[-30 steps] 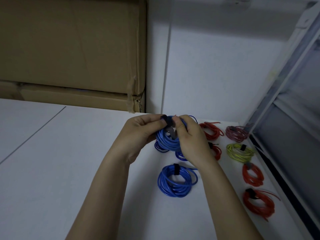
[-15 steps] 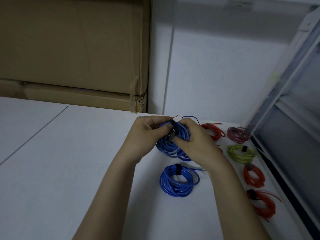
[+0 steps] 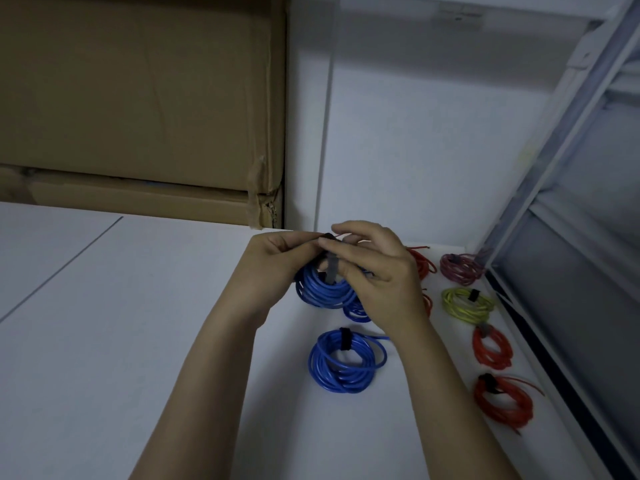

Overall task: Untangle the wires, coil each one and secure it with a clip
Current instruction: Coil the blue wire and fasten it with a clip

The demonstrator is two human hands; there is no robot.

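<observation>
A coil of blue wire (image 3: 323,292) is held up above the white table (image 3: 104,341) between both hands. My left hand (image 3: 273,268) grips its upper left side. My right hand (image 3: 374,271) pinches a dark strap clip (image 3: 330,268) that runs over the top of the coil. Below them lies a second blue coil (image 3: 346,365) with a black clip on its top. A third, smaller blue coil (image 3: 355,310) peeks out from under my right wrist.
Tied coils lie along the right edge: two red ones (image 3: 491,346) (image 3: 502,400), a yellow-green one (image 3: 465,304), a pink one (image 3: 459,268) and red ones (image 3: 420,263) behind my right hand. Cardboard boxes (image 3: 138,116) stand at the back left. A metal frame (image 3: 561,209) borders the right.
My right hand has shifted up over the coil and now pinches the strap at its top. The held coil has moved slightly left and tilted; my left hand keeps its grip.
</observation>
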